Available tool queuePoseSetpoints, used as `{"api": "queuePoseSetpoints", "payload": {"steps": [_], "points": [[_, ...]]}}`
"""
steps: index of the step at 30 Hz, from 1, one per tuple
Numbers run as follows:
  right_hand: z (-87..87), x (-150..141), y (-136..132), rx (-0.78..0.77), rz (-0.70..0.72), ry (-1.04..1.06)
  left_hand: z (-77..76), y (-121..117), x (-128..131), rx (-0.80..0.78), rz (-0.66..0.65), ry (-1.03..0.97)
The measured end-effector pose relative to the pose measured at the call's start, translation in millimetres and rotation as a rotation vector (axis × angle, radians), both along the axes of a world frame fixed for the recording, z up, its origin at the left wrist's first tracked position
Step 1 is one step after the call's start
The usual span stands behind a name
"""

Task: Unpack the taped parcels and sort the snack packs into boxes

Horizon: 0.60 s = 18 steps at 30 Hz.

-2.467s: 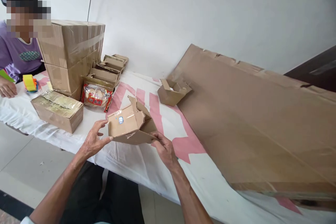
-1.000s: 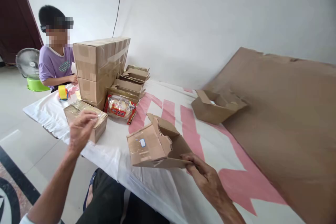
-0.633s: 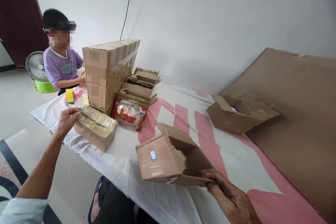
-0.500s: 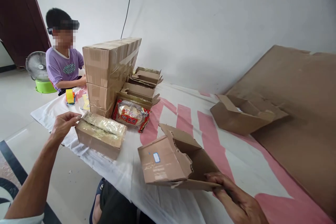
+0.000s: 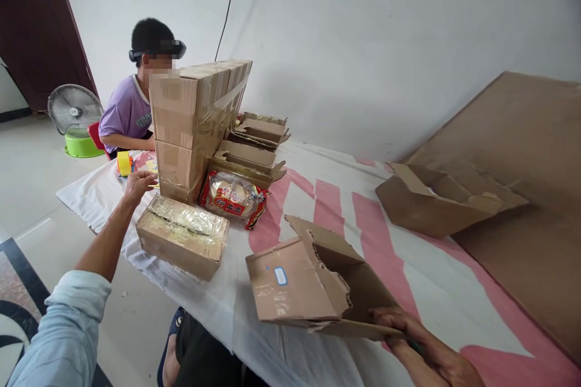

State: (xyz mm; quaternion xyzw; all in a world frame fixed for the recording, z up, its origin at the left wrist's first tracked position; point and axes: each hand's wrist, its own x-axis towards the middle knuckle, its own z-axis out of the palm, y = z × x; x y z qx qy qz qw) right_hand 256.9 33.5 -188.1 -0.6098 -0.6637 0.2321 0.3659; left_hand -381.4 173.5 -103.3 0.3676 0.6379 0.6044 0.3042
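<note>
Cardboard box (image 5: 295,281), open-topped, lies at the table's near edge, its flap gripped between the right hand's (image 5: 420,338) fingers; the left hand (image 5: 140,186), fingertips pinched together, reaches beyond the taped box (image 5: 181,239) at left.

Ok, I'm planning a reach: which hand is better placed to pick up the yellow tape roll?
Probably the left hand: it is close to the yellow tape roll, though whether it pinches anything is unclear. The right hand is farther off, gripping a flap of the open box.
</note>
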Motion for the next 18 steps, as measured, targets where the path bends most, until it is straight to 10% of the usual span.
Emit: {"api": "queuePoseSetpoints", "payload": {"steps": [18], "points": [[-9.5,-8.7,0.4,0.139,0.01,0.009,1.5,-6.0,3.2,-0.075,-0.246,0.067]]}}
